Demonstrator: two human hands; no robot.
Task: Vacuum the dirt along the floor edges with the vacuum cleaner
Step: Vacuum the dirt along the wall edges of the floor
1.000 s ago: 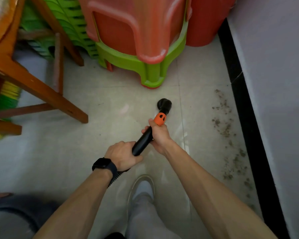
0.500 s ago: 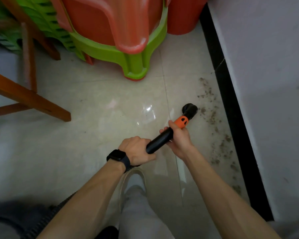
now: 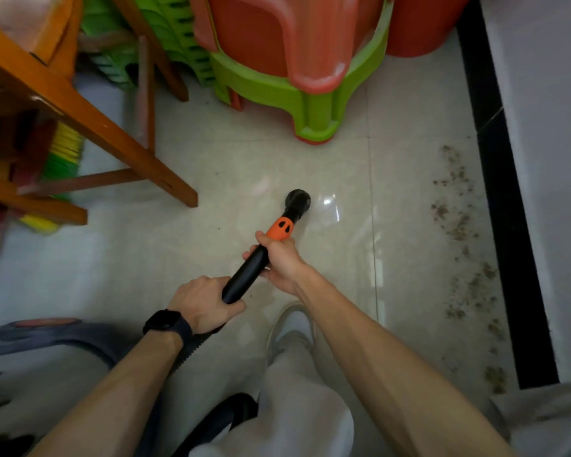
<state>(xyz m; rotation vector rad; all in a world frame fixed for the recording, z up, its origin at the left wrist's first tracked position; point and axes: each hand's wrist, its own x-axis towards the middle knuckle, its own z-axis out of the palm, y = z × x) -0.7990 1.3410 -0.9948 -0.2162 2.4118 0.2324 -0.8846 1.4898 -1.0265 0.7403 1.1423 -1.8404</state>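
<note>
The black wand (image 3: 244, 275) of the vacuum cleaner is gripped by both hands. The left hand (image 3: 205, 301), with a dark watch (image 3: 164, 321) on its wrist, is wrapped round the rear end, where the ribbed hose (image 3: 187, 352) is joined; the right hand (image 3: 281, 262) is curled round the tube further forward, just behind the orange collar (image 3: 280, 228). The long axis is laid slantwise, from the left hand up and to the right, away from the person, and the round nozzle (image 3: 298, 201) is pointed down at the pale floor tiles (image 3: 343, 179). Whether it is touching them cannot be told. It is held well apart from the dirt (image 3: 459, 225), which is strewn to the right along the black skirting (image 3: 505, 225) at the foot of the wall (image 3: 548, 159). Ahead, stacked plastic stools (image 3: 310, 107) are seen – to the left, wooden legs (image 3: 119, 140). Below the hands a light shoe (image 3: 294, 324) is seen
</note>
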